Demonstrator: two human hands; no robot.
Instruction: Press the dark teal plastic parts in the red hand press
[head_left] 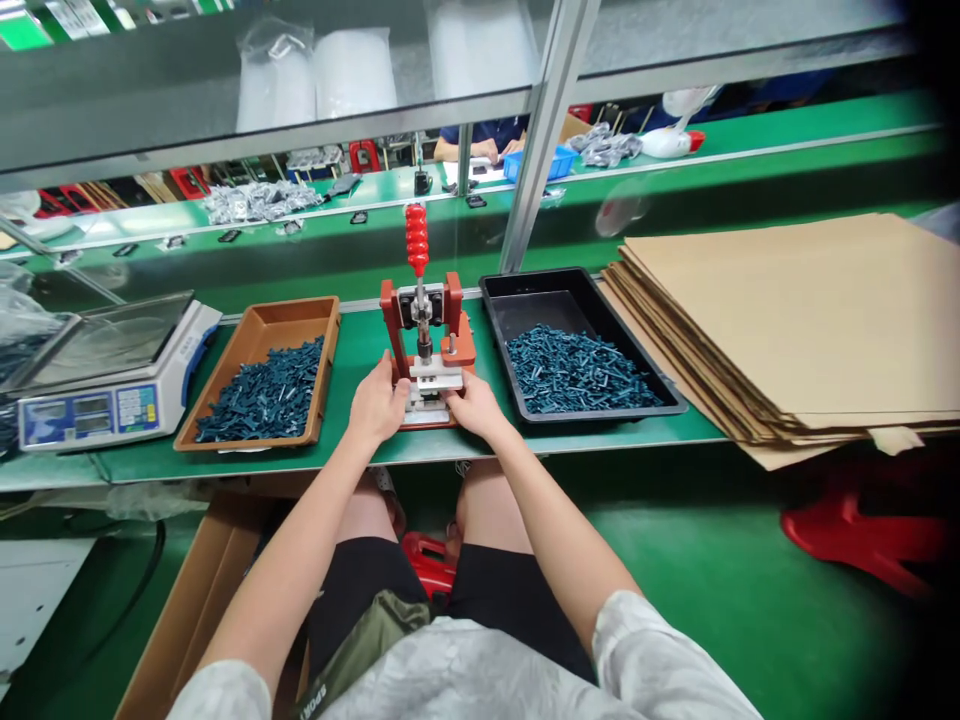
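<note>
A red hand press [427,310] with a red ribbed lever knob [417,240] stands on the green bench, its metal die block [433,378] low at the front. My left hand [379,402] rests against the left side of that block. My right hand [474,405] lies on its right front corner, fingertips down at the metal. Whatever lies under my fingers is hidden. To the left, a brown tray [259,318] holds a heap of dark teal plastic parts [262,395]. On the right, a black tray [570,288] holds a similar heap [576,372].
A digital weighing scale [112,378] stands left of the brown tray. A tall stack of flat cardboard sheets [787,320] lies on the right. Beyond a metal-framed shelf, a person's hands [487,150] work at another green bench. A cardboard box [202,590] stands on the floor at lower left.
</note>
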